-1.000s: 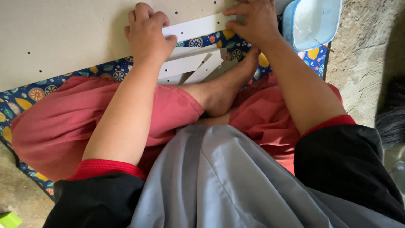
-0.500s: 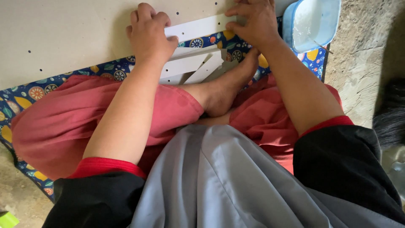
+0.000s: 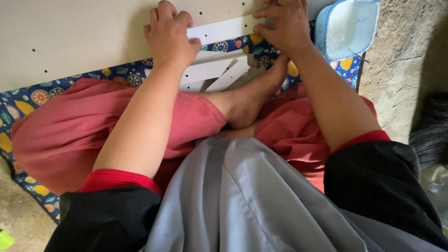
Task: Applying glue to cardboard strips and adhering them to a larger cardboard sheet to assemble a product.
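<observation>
A large beige cardboard sheet with small punched holes lies on a blue fruit-patterned mat. Along its near edge runs a white paper strip. My left hand presses down on the strip's left end, fingers curled over it. Fingertips of my right hand hold the strip's right end flat against the sheet. Several loose white strips lie on the mat just below, beside my bare foot.
A light blue plastic tub with whitish liquid and a thin stick stands at the upper right on the mat's corner. Rough concrete floor lies to the right. My crossed legs in red trousers fill the middle.
Both hands stay on the white strip. The view has shifted slightly, so hands, sheet and tub sit a little further right and up in the frame.
</observation>
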